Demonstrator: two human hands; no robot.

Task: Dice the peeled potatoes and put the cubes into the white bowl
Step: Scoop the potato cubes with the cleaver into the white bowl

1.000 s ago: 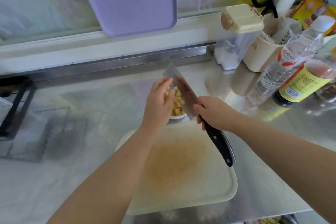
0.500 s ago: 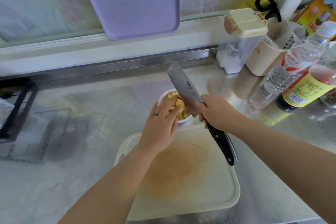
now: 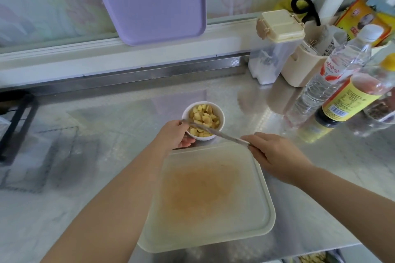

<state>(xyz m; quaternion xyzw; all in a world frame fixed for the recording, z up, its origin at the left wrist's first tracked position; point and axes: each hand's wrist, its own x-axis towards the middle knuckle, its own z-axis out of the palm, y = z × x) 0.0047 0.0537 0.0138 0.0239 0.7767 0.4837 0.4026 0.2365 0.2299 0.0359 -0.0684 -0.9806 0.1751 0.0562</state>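
Potato cubes (image 3: 203, 118), pale yellow, are heaped in the white bowl (image 3: 204, 138), which stands on the steel worktop (image 3: 106, 139) just above centre of the frame, at the far edge of the cutting board (image 3: 245, 220). The left grip (image 3: 174, 134) curls round the bowl's near-left wall, with the thumb low against the wall and the fingers up at the rim. The right grip (image 3: 275, 153) is closed on the handle of a knife (image 3: 215, 132); the handle itself is hidden under the hand. The blade is seen edge-on and slants up and leftward across the near part of the bowl, above the cubes, with its far end at the left fingers. The white cutting board carries a brownish stain in its middle and no potato.

A purple board (image 3: 149, 2) leans against the wall at the top of the frame. At the upper right stand a clear container with a cream lid (image 3: 277, 25), a clear bottle (image 3: 333, 79) and a dark bottle with a yellow label (image 3: 350, 100).
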